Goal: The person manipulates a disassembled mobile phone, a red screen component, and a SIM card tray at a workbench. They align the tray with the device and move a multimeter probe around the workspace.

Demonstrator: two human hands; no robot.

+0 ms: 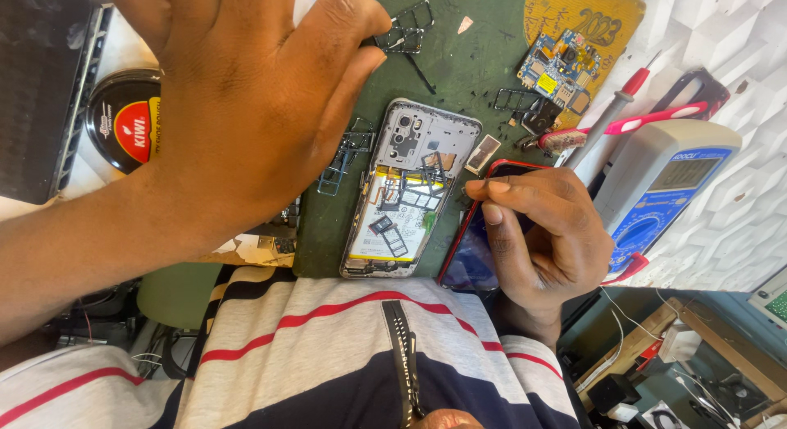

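bright, even daylight; soft shadows, near hand slightly blurred, edges stretched.

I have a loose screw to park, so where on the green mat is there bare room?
Bare mat lies between the small metal frame by the left hand and the blue circuit board. It is crowded around the opened phone, by the brackets and the right hand.

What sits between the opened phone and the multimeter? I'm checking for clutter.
Head view: between opened phone and multimeter lie the right hand and a red-edged phone.
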